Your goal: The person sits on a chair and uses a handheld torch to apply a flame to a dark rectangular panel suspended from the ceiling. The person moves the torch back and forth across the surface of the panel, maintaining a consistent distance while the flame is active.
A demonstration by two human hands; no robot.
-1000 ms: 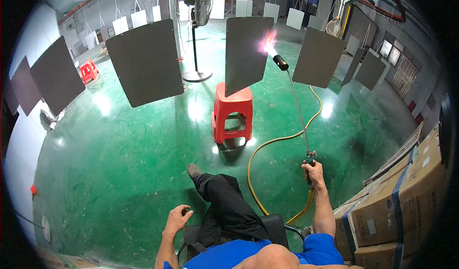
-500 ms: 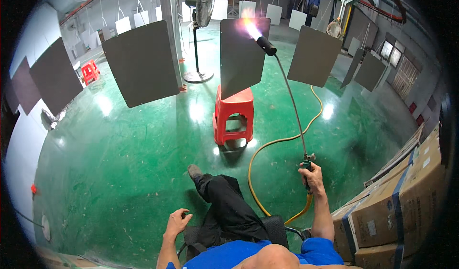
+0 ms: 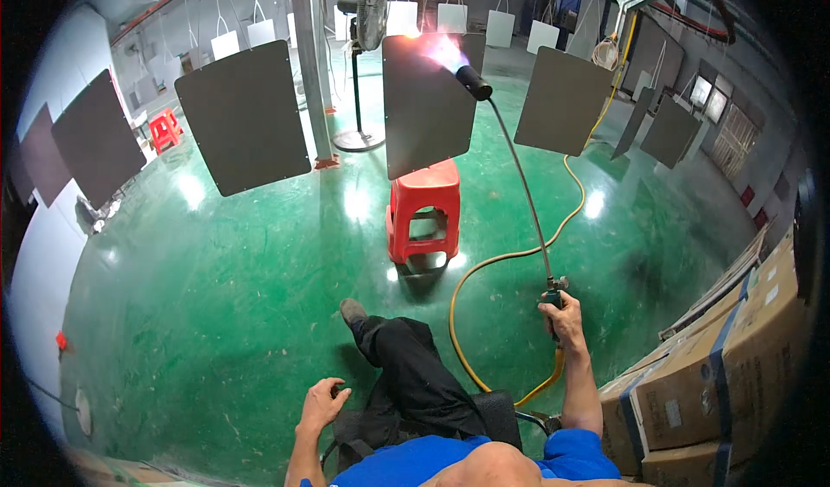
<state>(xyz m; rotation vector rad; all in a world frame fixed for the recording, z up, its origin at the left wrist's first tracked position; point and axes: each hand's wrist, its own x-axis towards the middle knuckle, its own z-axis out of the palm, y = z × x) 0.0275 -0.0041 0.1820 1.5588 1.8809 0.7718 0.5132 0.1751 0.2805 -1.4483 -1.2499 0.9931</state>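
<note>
My right hand (image 3: 564,317) is wrapped round the handle of a gas torch (image 3: 528,195), whose long thin metal tube reaches up and forward. Its black burner (image 3: 474,82) gives off a bright flame (image 3: 446,52) that plays over the upper part of a hanging dark grey panel (image 3: 427,111). A yellow hose (image 3: 462,305) runs from the torch's handle across the floor. Near my left thigh, my left hand (image 3: 323,403) rests with nothing in it, its fingers loosely bent and apart from the thumb.
More dark panels (image 3: 246,119) hang in a row on both sides. A red plastic stool (image 3: 424,214) stands below the heated panel, with a pedestal fan (image 3: 355,80) and a metal post (image 3: 313,72) behind. Cardboard boxes (image 3: 679,400) are stacked at my right. White panels (image 3: 500,28) hang farther back.
The row of near dark panels has shifted a little to the left. The torch's burner has moved slightly left and down, its flame still on the middle panel. My left hand has hardly moved.
</note>
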